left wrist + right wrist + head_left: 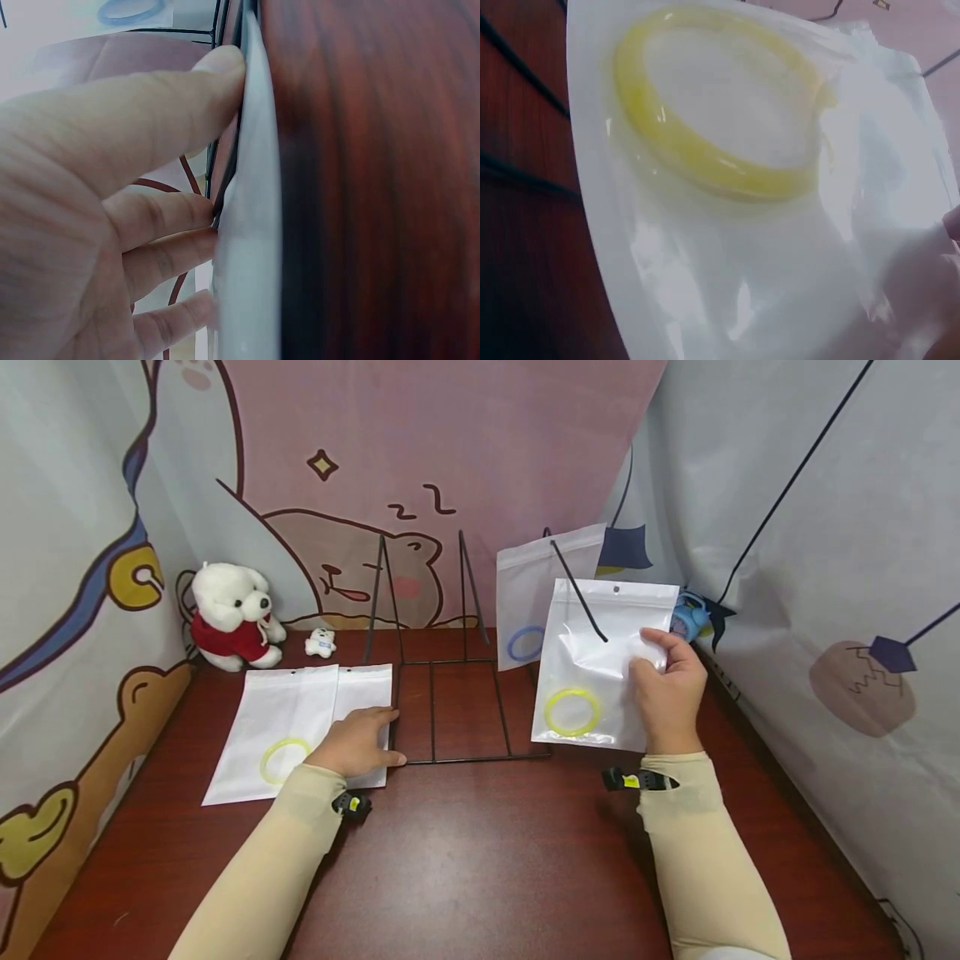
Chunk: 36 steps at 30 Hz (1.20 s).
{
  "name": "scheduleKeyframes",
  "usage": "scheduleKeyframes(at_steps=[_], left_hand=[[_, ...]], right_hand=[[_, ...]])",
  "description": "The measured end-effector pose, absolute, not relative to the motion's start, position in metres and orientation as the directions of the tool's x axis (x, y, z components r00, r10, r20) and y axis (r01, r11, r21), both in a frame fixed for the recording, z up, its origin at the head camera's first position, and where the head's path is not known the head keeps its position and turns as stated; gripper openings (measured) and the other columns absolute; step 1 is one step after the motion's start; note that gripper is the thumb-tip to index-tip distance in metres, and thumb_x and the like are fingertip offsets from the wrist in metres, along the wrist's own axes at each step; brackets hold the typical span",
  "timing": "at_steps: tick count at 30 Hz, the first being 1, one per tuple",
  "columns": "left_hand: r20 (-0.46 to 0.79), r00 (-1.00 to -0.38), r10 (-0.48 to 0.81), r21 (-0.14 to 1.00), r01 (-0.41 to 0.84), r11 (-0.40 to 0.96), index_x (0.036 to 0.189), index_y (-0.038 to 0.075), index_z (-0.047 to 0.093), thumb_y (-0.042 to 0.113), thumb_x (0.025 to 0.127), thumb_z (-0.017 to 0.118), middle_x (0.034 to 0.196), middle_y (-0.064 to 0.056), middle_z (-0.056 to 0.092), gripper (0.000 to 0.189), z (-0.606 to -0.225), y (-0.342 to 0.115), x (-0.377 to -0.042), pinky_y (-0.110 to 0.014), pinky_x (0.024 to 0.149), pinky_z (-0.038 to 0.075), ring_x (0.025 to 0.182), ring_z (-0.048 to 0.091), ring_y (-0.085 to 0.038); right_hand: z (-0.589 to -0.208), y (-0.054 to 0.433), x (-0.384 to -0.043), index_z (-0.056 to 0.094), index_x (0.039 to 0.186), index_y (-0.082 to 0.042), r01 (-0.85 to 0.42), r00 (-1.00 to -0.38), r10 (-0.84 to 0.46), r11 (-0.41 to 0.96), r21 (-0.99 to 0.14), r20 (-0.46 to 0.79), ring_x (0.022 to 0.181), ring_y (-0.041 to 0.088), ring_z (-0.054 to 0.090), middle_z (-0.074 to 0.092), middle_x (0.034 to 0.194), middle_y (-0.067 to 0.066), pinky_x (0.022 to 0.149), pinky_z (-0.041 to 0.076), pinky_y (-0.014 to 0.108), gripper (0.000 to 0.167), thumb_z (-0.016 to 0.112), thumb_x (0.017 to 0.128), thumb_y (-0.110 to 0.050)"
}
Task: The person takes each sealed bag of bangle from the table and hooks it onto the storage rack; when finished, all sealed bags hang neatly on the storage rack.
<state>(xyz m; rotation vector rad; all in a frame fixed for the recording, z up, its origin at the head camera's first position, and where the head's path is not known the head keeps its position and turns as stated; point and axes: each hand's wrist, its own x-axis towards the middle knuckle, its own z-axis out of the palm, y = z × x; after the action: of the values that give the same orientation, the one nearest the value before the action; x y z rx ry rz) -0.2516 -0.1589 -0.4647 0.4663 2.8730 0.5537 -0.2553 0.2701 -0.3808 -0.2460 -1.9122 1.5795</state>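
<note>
My right hand (671, 693) pinches the right side of a white zip bag (592, 660) between thumb and fingers. A yellow ring (712, 169) shows through its clear front, and a small hole sits at its top edge. The bag is held upright, with the rack's right prong (577, 589) crossing in front of it. Behind it, another bag (517, 585) with a blue ring hangs at the back right of the black wire rack (465, 760). My left hand (352, 743) touches the rack's left side wire with extended thumb and fingers, its palm over flat bags.
Two white bags (247, 727) lie overlapping on the table left of the rack, one showing a yellow ring. Behind stand a white plush bear (228, 618) in red and a tiny white bear (321, 643). A blue clock (688, 617) stands behind the held bag. Printed cloth walls enclose the table.
</note>
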Motion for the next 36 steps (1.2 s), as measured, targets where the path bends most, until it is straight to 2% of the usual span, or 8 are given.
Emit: scheduleKeyframes(at_steps=[3,10,17,22,26,29,33,36], left_hand=[[-0.113,-0.935,0.336,0.388,0.270,0.881,0.156,0.002,0.050,0.039,0.088,0.082,0.161,-0.021,0.047,0.083,-0.465,-0.159,-0.252,-0.072,0.115,0.034,0.150,0.041,-0.045],[-0.111,-0.936,0.335,0.391,0.269,0.880,0.155,0.002,0.050,0.039,0.088,0.082,0.161,-0.021,0.047,0.083,-0.464,-0.159,-0.251,-0.071,0.116,0.034,0.150,0.041,-0.046],[-0.110,-0.936,0.334,0.393,0.268,0.880,0.156,0.002,0.050,0.039,0.089,0.082,0.161,-0.021,0.048,0.083,-0.464,-0.158,-0.250,-0.073,0.115,0.033,0.150,0.041,-0.046],[-0.108,-0.937,0.333,0.388,0.269,0.882,0.156,0.002,0.050,0.039,0.089,0.082,0.162,-0.020,0.047,0.083,-0.464,-0.158,-0.250,-0.074,0.115,0.033,0.150,0.041,-0.046],[-0.116,-0.937,0.330,0.383,0.264,0.885,0.157,0.003,0.049,0.039,0.089,0.082,0.162,-0.020,0.046,0.083,-0.465,-0.158,-0.250,-0.074,0.115,0.032,0.150,0.040,-0.046],[-0.120,-0.937,0.329,0.383,0.262,0.886,0.157,0.003,0.049,0.039,0.089,0.082,0.163,-0.020,0.046,0.083,-0.465,-0.158,-0.251,-0.074,0.115,0.032,0.150,0.040,-0.046],[-0.119,-0.936,0.331,0.383,0.264,0.885,0.156,0.003,0.049,0.040,0.089,0.082,0.163,-0.020,0.046,0.083,-0.465,-0.158,-0.251,-0.074,0.115,0.032,0.151,0.040,-0.046],[-0.120,-0.936,0.331,0.384,0.264,0.885,0.156,0.003,0.049,0.040,0.089,0.082,0.163,-0.019,0.046,0.084,-0.466,-0.158,-0.252,-0.074,0.116,0.032,0.151,0.040,-0.046]], right_hand=[[-0.381,0.264,-0.254,0.077,0.124,-0.012,-0.248,-0.793,0.493,0.277,-0.928,0.359,0.104,0.015,0.060,0.068,0.125,0.004,0.075,0.051,0.021,0.037,0.064,0.090,-0.004],[-0.386,0.248,-0.252,0.076,0.124,-0.007,-0.303,-0.835,0.393,0.255,-0.918,0.385,0.088,0.016,0.064,0.071,0.116,0.009,0.071,0.053,0.019,0.037,0.066,0.089,0.001],[-0.389,0.237,-0.247,0.074,0.126,-0.005,-0.337,-0.874,0.281,0.238,-0.911,0.397,0.093,0.016,0.064,0.071,0.123,0.011,0.073,0.055,0.018,0.036,0.068,0.091,0.000],[-0.390,0.230,-0.241,0.073,0.129,-0.006,-0.376,-0.892,0.160,0.257,-0.890,0.423,0.076,0.013,0.061,0.068,0.102,0.010,0.060,0.052,0.017,0.036,0.071,0.093,-0.001],[-0.390,0.224,-0.236,0.072,0.130,-0.005,-0.415,-0.892,0.077,0.251,-0.875,0.445,0.072,0.012,0.061,0.066,0.093,0.011,0.058,0.054,0.019,0.036,0.072,0.094,-0.002],[-0.389,0.220,-0.232,0.072,0.131,-0.005,-0.423,-0.896,0.032,0.234,-0.875,0.442,0.078,0.014,0.067,0.068,0.098,0.014,0.062,0.061,0.025,0.035,0.071,0.095,-0.002],[-0.388,0.215,-0.228,0.072,0.130,-0.007,-0.440,-0.894,-0.028,0.252,-0.862,0.448,0.073,0.015,0.067,0.071,0.107,0.019,0.061,0.061,0.027,0.034,0.071,0.096,-0.001],[-0.386,0.211,-0.224,0.072,0.131,-0.008,-0.460,-0.885,-0.074,0.289,-0.840,0.459,0.079,0.016,0.069,0.072,0.120,0.017,0.065,0.062,0.025,0.034,0.070,0.097,-0.002]])
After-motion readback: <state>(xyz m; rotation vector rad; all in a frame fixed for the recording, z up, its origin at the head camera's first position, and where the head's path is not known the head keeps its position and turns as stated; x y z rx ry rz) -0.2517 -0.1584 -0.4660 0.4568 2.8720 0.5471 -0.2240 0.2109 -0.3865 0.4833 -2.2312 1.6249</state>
